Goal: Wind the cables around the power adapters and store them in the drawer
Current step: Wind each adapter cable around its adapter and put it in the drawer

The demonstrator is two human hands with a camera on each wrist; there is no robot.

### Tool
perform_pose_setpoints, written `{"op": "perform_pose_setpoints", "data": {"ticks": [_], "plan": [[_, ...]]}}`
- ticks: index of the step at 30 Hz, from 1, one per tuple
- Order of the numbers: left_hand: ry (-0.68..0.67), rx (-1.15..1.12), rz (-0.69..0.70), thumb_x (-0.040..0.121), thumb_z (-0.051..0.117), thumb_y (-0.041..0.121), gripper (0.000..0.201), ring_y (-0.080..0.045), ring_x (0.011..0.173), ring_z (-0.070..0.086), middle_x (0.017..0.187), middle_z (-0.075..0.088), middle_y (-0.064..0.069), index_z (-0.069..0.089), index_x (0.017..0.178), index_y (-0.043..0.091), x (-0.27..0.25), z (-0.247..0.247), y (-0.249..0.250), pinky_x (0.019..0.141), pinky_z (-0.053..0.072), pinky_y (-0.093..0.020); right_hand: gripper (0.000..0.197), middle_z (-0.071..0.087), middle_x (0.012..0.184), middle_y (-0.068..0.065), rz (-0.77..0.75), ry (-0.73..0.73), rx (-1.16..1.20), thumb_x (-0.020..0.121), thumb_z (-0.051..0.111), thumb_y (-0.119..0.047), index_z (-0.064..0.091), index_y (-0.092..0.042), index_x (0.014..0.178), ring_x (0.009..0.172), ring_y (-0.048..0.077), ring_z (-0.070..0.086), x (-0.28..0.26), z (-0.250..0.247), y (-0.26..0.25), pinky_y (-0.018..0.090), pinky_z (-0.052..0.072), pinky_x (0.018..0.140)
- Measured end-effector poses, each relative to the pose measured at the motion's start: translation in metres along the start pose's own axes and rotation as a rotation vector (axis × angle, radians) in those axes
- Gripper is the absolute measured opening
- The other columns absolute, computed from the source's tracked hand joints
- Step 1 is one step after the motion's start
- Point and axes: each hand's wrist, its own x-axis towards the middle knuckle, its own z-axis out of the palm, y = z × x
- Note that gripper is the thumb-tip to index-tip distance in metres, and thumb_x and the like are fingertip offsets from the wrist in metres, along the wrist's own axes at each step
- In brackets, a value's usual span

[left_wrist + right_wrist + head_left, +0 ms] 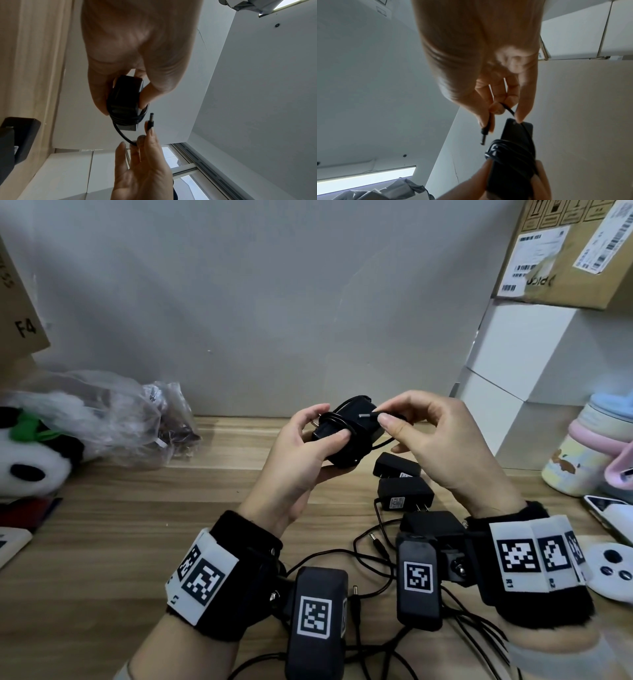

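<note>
Loose black cables (373, 556) tangle at lower centre on the wooden desk (102, 542). At mid-frame, left hand (301, 453) grips a black boxy power adapter (346, 436) already wrapped; right hand (442, 440) pinches its barrel plug (368, 416). Untucked, that end could spring free and the coils unwind.

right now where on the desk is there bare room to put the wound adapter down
Bare wood lies on the desk between the plastic bag and the left hand, and along the back edge under the wall. Crowded: loose adapters and tangled cables beneath the right hand, and the white controller further right.
</note>
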Motion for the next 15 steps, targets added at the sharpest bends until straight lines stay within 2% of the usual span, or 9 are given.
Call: {"op": "perform_pose_setpoints", "data": {"ticks": [2,4,7,11,15], "plan": [[0.004,0.002,-0.004,0.087,0.058,-0.004,0.045,-0.023,0.082,0.064,0.102,0.059,-0.01,0.049,0.128,0.011,0.0002,-0.0004,-0.0003,0.068,0.059,-0.034,0.01,0.059,0.069,-0.006,-0.011,-0.01,-0.055,0.086,0.064,-0.012,0.07,-0.018,0.083,0.07,0.005,0.053,-0.0006,0.0012,0.0001,0.04,0.057,0.074],[0.017,0.015,0.007,0.087,0.059,-0.003,0.045,-0.024,0.084,0.063,0.103,0.059,-0.01,0.05,0.128,0.012,0.0006,-0.0012,-0.0005,0.066,0.059,-0.032,0.007,0.056,0.065,-0.013,-0.012,-0.001,-0.108,0.085,0.065,-0.014,0.07,-0.018,0.083,0.07,0.006,0.054,-0.0014,0.0027,0.0006,0.044,0.055,0.076],[0.018,0.045,0.022,0.087,0.059,-0.003,0.046,-0.023,0.085,0.062,0.099,0.06,-0.008,0.049,0.129,0.013,0.0007,-0.0029,-0.001,0.064,0.059,-0.03,0.005,0.054,0.064,-0.013,-0.012,0.003,-0.145,0.085,0.065,-0.016,0.07,-0.017,0.084,0.071,0.012,0.057,-0.0027,0.0045,0.0001,0.043,0.054,0.074],[-0.007,0.074,0.035,0.088,0.057,-0.003,0.047,-0.022,0.086,0.062,0.096,0.06,-0.007,0.049,0.13,0.016,0.0002,-0.0031,-0.0025,0.066,0.058,-0.03,0.004,0.052,0.061,-0.011,-0.007,0.001,-0.184,0.085,0.065,-0.016,0.069,-0.017,0.083,0.065,0.015,0.058,-0.0032,0.0035,-0.0008,0.038,0.053,0.073],[-0.039,0.117,0.034,0.091,0.052,-0.002,0.045,-0.018,0.082,0.062,0.102,0.058,-0.006,0.047,0.132,0.018,0.0004,-0.0011,-0.0054,0.066,0.056,-0.027,0.005,0.053,0.064,-0.005,0.015,-0.043,-0.215,0.086,0.063,-0.017,0.066,-0.019,0.082,0.069,0.022,0.061,-0.0039,0.0035,0.0007,0.043,0.053,0.074]]}}
